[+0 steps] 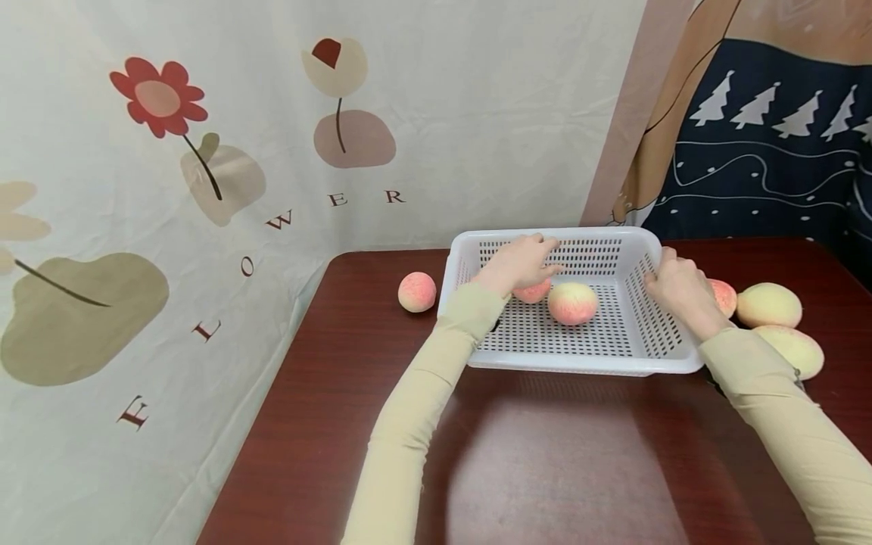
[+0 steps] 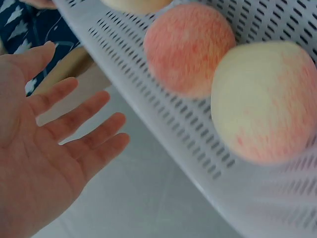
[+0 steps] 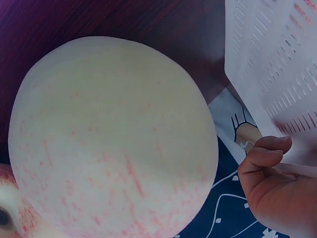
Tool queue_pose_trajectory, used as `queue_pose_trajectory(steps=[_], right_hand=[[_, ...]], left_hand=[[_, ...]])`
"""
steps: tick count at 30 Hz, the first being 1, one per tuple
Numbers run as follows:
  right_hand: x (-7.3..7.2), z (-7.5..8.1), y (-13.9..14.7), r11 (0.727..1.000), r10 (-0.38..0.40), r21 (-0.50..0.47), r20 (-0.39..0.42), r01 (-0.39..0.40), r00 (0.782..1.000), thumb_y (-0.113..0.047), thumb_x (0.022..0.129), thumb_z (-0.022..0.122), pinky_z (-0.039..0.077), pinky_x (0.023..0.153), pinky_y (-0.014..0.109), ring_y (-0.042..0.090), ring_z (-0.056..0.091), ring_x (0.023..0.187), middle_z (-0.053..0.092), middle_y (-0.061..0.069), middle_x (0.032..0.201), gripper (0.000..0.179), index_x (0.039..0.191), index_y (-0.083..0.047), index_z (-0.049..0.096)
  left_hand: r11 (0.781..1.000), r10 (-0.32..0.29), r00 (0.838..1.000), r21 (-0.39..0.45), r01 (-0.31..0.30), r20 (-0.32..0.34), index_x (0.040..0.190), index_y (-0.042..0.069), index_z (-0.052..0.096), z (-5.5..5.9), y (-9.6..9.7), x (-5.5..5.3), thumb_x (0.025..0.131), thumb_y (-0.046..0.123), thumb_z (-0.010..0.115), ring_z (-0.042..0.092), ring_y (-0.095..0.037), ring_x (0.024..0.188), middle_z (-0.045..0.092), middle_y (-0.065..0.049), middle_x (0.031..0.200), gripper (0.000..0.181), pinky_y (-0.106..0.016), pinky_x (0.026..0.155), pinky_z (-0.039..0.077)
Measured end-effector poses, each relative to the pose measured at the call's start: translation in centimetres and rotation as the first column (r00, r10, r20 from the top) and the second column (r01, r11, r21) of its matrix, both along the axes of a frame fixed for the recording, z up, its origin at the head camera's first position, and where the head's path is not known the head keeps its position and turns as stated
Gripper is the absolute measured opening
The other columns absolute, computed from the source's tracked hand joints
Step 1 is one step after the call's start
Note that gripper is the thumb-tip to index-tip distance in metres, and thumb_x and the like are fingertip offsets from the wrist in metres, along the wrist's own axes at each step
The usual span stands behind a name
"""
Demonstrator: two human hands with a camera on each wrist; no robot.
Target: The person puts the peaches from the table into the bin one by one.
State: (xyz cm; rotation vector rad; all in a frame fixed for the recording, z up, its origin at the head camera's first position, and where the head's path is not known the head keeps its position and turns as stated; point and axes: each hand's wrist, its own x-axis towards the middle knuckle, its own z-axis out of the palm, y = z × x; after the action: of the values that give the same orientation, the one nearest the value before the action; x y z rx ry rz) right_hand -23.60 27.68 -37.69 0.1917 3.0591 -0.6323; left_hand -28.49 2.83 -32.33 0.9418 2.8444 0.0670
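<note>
A white perforated plastic basket (image 1: 559, 365) stands on the table with peaches inside. In the head view a reddish peach (image 1: 533, 292) and a yellow-pink peach (image 1: 573, 304) show. A large pale peach (image 2: 265, 101) appears in the left wrist view, apparently hidden under my left arm in the head view. My left hand (image 1: 521, 261) hovers over the basket's left half, fingers spread, holding nothing. At the basket's right end, my right hand (image 1: 683, 291) grips the rim with curled fingers (image 3: 265, 157).
One peach (image 1: 417, 292) lies on the dark red table (image 1: 327, 424) left of the basket. Right of it sit a partly hidden reddish peach (image 1: 725, 297) and two pale peaches, one behind (image 1: 770, 305) and one nearer (image 1: 790, 350). A printed curtain (image 1: 477, 151) hangs behind.
</note>
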Motion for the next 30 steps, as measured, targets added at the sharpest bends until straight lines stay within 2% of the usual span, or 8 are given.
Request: queue_pose_trajectory(steps=[5, 10, 16, 19, 23, 26, 30], right_hand=[[0.0, 0.0, 0.0, 1.000, 0.005, -0.009, -0.013, -0.005, 1.000, -0.014, 0.093, 0.042, 0.051, 0.056, 0.045, 0.039, 0.061, 0.069, 0.048, 0.040, 0.101, 0.055, 0.131, 0.021, 0.024], [-0.1, -0.1, 0.0, 1.000, 0.007, -0.003, -0.028, -0.007, 1.000, -0.014, 0.093, 0.042, 0.051, 0.059, 0.049, 0.041, 0.060, 0.071, 0.049, 0.040, 0.101, 0.053, 0.129, 0.020, 0.026], [0.0, -0.1, 0.0, 1.000, 0.003, -0.002, -0.025, -0.003, 1.000, -0.014, 0.093, 0.042, 0.050, 0.060, 0.049, 0.042, 0.060, 0.071, 0.049, 0.040, 0.101, 0.053, 0.129, 0.021, 0.026], [0.1, 0.0, -0.1, 1.000, 0.000, 0.002, -0.026, 0.000, 1.000, -0.014, 0.093, 0.041, 0.050, 0.059, 0.049, 0.042, 0.060, 0.071, 0.050, 0.040, 0.101, 0.053, 0.129, 0.021, 0.026], [0.1, 0.1, -0.1, 1.000, -0.001, -0.001, -0.008, 0.001, 1.000, -0.016, 0.093, 0.040, 0.050, 0.059, 0.048, 0.041, 0.060, 0.072, 0.049, 0.040, 0.102, 0.056, 0.132, 0.021, 0.024], [0.1, 0.2, 0.0, 1.000, -0.002, -0.001, 0.001, 0.002, 1.000, -0.016, 0.094, 0.041, 0.050, 0.059, 0.047, 0.041, 0.060, 0.073, 0.049, 0.041, 0.103, 0.057, 0.133, 0.021, 0.023], [0.1, 0.2, -0.1, 1.000, 0.003, -0.005, 0.000, -0.003, 1.000, -0.016, 0.094, 0.041, 0.050, 0.059, 0.047, 0.042, 0.060, 0.074, 0.049, 0.041, 0.104, 0.056, 0.133, 0.021, 0.023]], left_hand=[[0.996, 0.043, 0.999, 0.075, -0.043, 0.000, 0.141, 0.017, 0.041, 1.0, -2.7, 0.3, 0.098, 0.044, 0.045, 0.049, -0.020, 0.127, 0.047, -0.005, 0.140, 0.051, -0.034, 0.102, 0.044], [0.988, 0.075, 0.996, 0.137, -0.067, -0.053, 0.139, 0.014, 0.043, 1.3, -6.0, 0.4, 0.098, 0.043, 0.046, 0.047, -0.024, 0.130, 0.049, -0.006, 0.140, 0.051, -0.036, 0.105, 0.041], [0.962, 0.199, 0.978, 0.200, -0.184, -0.060, 0.138, 0.014, 0.045, 1.2, -10.0, 0.5, 0.097, 0.040, 0.049, 0.051, -0.027, 0.126, 0.050, -0.009, 0.139, 0.049, -0.042, 0.102, 0.043], [0.940, 0.281, 0.956, 0.223, -0.258, -0.081, 0.137, 0.014, 0.046, 0.3, -11.8, 0.3, 0.097, 0.039, 0.049, 0.051, -0.029, 0.124, 0.052, -0.010, 0.136, 0.047, -0.046, 0.099, 0.045], [0.904, 0.391, 0.915, 0.228, -0.362, -0.098, 0.135, 0.011, 0.047, -1.6, -13.9, -0.3, 0.097, 0.038, 0.048, 0.051, -0.033, 0.123, 0.053, -0.013, 0.134, 0.046, -0.050, 0.096, 0.046], [0.880, 0.447, 0.891, 0.219, -0.423, -0.076, 0.136, 0.011, 0.046, -3.2, -15.3, -0.8, 0.097, 0.038, 0.049, 0.050, -0.036, 0.122, 0.052, -0.015, 0.134, 0.047, -0.051, 0.095, 0.046], [0.856, 0.494, 0.869, 0.196, -0.479, -0.036, 0.137, 0.013, 0.044, -5.5, -16.8, -1.4, 0.095, 0.040, 0.051, 0.047, -0.037, 0.122, 0.048, -0.015, 0.135, 0.051, -0.052, 0.095, 0.045]])
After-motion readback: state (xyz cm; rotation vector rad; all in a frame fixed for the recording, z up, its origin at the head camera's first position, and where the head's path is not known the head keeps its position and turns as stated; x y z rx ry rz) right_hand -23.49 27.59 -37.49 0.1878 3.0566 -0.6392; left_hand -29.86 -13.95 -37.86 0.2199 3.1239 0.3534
